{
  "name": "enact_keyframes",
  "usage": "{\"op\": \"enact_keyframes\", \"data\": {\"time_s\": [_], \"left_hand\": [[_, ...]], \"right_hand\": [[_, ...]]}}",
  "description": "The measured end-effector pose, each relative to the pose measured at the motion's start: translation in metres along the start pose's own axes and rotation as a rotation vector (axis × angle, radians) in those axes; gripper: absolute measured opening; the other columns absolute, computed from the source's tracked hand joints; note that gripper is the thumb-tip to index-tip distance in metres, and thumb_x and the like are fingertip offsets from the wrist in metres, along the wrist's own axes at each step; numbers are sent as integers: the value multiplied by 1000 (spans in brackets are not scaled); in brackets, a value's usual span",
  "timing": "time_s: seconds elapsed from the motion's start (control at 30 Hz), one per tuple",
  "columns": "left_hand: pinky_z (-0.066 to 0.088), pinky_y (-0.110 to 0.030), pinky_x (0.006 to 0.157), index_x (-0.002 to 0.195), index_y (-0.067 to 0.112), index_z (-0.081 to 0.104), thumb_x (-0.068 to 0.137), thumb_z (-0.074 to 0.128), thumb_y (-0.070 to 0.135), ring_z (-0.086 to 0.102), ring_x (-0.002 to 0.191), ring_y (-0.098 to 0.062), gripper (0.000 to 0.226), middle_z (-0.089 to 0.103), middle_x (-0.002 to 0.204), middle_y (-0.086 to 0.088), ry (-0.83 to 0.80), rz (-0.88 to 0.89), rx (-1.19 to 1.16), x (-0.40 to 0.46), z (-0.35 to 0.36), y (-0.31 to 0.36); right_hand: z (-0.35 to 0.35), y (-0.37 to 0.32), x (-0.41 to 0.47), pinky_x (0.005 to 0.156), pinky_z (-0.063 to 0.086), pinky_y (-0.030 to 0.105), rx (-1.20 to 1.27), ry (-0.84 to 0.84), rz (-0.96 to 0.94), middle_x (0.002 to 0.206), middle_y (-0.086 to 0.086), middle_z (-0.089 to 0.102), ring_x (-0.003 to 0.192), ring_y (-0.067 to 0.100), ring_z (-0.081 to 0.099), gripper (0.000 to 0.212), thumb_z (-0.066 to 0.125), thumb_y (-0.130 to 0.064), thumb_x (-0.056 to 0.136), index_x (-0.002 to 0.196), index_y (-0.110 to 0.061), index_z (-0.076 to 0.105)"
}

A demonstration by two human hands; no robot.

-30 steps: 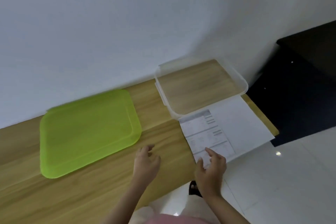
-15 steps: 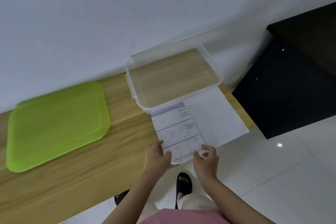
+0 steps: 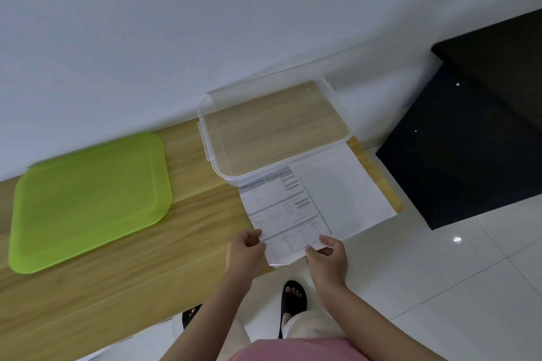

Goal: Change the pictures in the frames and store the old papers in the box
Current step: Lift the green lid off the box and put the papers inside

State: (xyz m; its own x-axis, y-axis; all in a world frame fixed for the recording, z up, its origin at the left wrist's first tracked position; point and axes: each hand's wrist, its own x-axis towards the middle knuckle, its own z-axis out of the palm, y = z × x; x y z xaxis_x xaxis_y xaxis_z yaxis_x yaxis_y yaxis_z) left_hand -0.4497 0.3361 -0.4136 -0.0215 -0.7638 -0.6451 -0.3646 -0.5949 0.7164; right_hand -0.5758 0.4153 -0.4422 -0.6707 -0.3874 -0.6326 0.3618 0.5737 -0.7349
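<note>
A printed paper [image 3: 281, 211] lies on the wooden table [image 3: 181, 231], its near end hanging over the table's front edge. My left hand [image 3: 245, 252] pinches its near left corner and my right hand [image 3: 327, 258] pinches its near right corner. Its far end touches the clear plastic box [image 3: 209, 138], which stands open and empty against the wall. A blank white sheet [image 3: 343, 196] lies under and to the right of the printed paper. No picture frame is in view.
A lime-green lid [image 3: 88, 199] lies flat on the table's left part. A black cabinet [image 3: 469, 141] stands right of the table's end. White floor tiles [image 3: 440, 287] and my feet in black sandals show below the table edge.
My left hand came off the bare table and joined the right on the printed paper's near edge. The view swung right, so the lid and box now sit further left.
</note>
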Motion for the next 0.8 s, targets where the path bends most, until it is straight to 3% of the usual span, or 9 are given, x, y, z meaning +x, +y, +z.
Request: {"op": "enact_keyframes", "data": {"time_s": [0.07,0.2,0.3,0.4,0.5,0.63,0.7,0.8], "left_hand": [[52,-28,71,102,9,63,83,56,-3,62,80,-16,24,66,90,-2,14,3,-15,0,-1,1],[55,-38,82,98,8,63,78,61,-7,65,87,-24,25,66,94,-9,5,-10,-120,2,1,0],[55,-44,86,96,6,64,76,61,-9,66,92,-29,26,65,97,-11,-1,-9,-161,1,3,1],[56,-37,78,96,3,62,77,59,-12,66,90,-28,24,64,99,-13,-17,-3,-216,-2,4,3],[55,-33,74,106,0,60,78,58,-13,65,88,-26,30,62,97,-10,-31,-4,-245,-4,4,3],[52,-28,64,125,9,50,76,58,-14,62,78,-22,54,60,91,-8,-78,5,-243,-11,4,8],[50,-28,61,135,12,43,75,58,-14,59,72,-21,67,59,87,-8,-91,13,-215,-14,6,10],[53,-32,68,140,13,37,75,57,-14,61,80,-23,73,60,95,-10,-109,26,-188,-16,9,9]], "right_hand": [[0,0,0,81,55,39,11,2,-7,94,5,64,85,21,65,37,68,-7,81,114,-15,52],[0,-1,-6,62,44,18,10,4,-50,111,5,56,81,5,56,39,68,-12,83,117,-17,50],[1,-2,-5,59,43,15,19,17,-59,120,8,47,82,3,53,42,71,-18,82,119,-18,50],[-1,-5,-2,70,57,27,114,21,-53,123,8,52,92,16,62,41,71,-18,82,115,-24,46],[-3,-11,1,89,55,40,167,62,-70,126,8,55,103,21,61,53,68,-14,83,127,-21,40],[-7,-16,6,99,48,46,157,92,-119,141,9,44,120,25,54,81,67,-11,83,146,-26,18],[-10,-17,6,99,48,46,156,96,-147,139,10,47,119,25,55,88,68,-9,83,148,-28,12],[-15,-17,5,99,48,43,167,103,-203,133,8,52,113,20,58,96,67,-5,82,150,-28,3]]}}
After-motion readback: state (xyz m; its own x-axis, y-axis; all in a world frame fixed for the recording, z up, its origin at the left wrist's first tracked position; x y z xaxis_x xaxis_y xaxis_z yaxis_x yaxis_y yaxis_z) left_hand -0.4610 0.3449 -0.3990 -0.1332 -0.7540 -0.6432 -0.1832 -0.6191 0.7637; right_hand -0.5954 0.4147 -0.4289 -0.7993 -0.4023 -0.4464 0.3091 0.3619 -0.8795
